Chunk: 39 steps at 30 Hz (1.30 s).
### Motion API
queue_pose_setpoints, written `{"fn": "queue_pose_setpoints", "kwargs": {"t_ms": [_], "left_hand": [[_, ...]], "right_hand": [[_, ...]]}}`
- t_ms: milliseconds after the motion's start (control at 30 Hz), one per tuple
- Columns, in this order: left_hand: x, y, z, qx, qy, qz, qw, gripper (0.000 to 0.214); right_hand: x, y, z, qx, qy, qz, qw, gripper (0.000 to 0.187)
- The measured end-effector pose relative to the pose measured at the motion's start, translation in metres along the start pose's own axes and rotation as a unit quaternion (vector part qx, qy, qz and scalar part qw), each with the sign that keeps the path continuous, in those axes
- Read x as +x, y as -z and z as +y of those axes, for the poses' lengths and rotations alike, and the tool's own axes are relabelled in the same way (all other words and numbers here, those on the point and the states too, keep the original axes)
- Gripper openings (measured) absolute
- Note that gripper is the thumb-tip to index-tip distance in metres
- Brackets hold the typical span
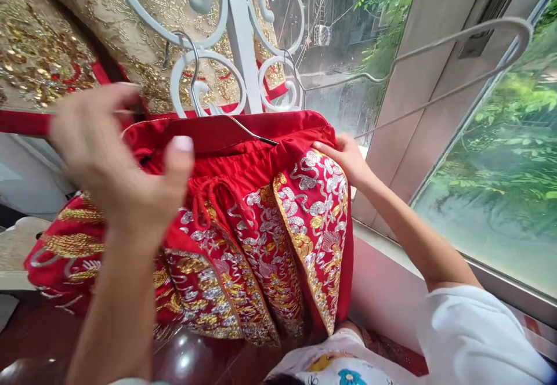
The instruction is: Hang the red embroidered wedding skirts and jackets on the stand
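Note:
A red skirt, embroidered in gold and silver, hangs in front of me with a gathered waistband and a red drawstring tied at its middle. Inside the waistband runs a thin metal hanger, whose hook reaches up to the white scrollwork. My right hand pinches the skirt's waistband at its right end, fingers over the cloth. Blurred by motion, my left hand is raised before the left end of the waistband. Its thumb stands apart from the fingers, and nothing shows between them.
White metal scrollwork stands behind the skirt. A bare wire hanger juts from it to the right, near the window frame. Behind the scrollwork hangs a gold sequined garment with red trim. Below lies a dark shiny floor.

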<state>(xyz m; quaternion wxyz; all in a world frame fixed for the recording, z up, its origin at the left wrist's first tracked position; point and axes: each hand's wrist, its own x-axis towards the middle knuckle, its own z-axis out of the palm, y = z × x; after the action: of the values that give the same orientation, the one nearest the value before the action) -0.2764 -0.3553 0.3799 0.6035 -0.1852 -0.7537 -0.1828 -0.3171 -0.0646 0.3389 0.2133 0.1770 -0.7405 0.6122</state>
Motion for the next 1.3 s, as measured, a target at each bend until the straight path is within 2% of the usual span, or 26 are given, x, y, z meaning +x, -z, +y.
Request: {"fn": "queue_pose_setpoints", "kwargs": {"t_ms": [33,100,133,167,233,367,433,567,667,767,900,967,1067,1133,1200,1300], "left_hand": [[-0.002,-0.011,0.021,-0.007,-0.050,-0.008,0.999,0.053],[-0.004,-0.036,0.063,-0.039,-0.107,-0.117,0.987,0.042],[-0.005,-0.048,0.081,-0.063,-0.131,-0.155,0.977,0.046],[-0.006,-0.059,0.094,-0.074,-0.147,-0.189,0.968,0.044],[-0.007,-0.076,0.110,-0.075,-0.147,-0.223,0.961,0.038],[-0.007,-0.089,0.107,-0.054,-0.125,-0.227,0.964,0.031],[-0.008,-0.091,0.101,-0.052,-0.123,-0.228,0.964,0.031],[-0.009,-0.099,0.097,-0.021,-0.116,-0.251,0.961,0.031],[-0.008,-0.110,0.099,0.023,-0.094,-0.275,0.956,0.029],[-0.008,-0.121,0.101,0.021,-0.045,-0.279,0.959,0.026],[-0.011,-0.129,0.099,-0.048,0.016,-0.264,0.963,0.028],[-0.013,-0.128,0.096,-0.090,0.020,-0.265,0.960,0.032],[-0.014,-0.121,0.092,-0.107,-0.004,-0.275,0.956,0.037],[-0.014,-0.115,0.091,-0.097,-0.023,-0.282,0.954,0.039],[-0.013,-0.109,0.091,-0.083,-0.043,-0.286,0.954,0.039],[-0.013,-0.103,0.090,-0.066,-0.064,-0.285,0.954,0.039]], "right_hand": [[0.001,0.001,-0.001,0.015,-0.026,-0.027,0.999,0.035],[0.003,0.003,-0.001,0.015,-0.061,-0.067,0.996,0.039],[0.004,0.004,0.000,0.005,-0.066,-0.078,0.995,0.038],[0.004,0.006,0.001,-0.011,-0.065,-0.082,0.994,0.036],[0.004,0.010,0.004,-0.050,-0.059,-0.086,0.993,0.028],[0.000,0.017,0.006,-0.137,-0.041,-0.089,0.986,0.018],[0.000,0.020,0.001,-0.188,-0.004,-0.059,0.980,0.016],[0.006,0.016,-0.010,-0.283,0.102,0.082,0.950,0.011],[0.012,0.002,-0.003,-0.318,0.158,0.182,0.917,0.015],[0.012,-0.018,0.017,-0.327,0.143,0.238,0.903,0.028],[0.007,-0.037,0.041,-0.254,0.086,0.284,0.921,0.030],[0.006,-0.039,0.046,-0.208,0.068,0.262,0.940,0.023],[0.011,-0.033,0.048,-0.139,0.024,0.143,0.980,0.017],[0.014,-0.027,0.048,-0.114,0.017,0.084,0.990,0.014],[0.015,-0.024,0.048,-0.126,0.041,0.090,0.987,0.013],[0.014,-0.023,0.045,-0.177,0.081,0.151,0.969,0.015]]}}
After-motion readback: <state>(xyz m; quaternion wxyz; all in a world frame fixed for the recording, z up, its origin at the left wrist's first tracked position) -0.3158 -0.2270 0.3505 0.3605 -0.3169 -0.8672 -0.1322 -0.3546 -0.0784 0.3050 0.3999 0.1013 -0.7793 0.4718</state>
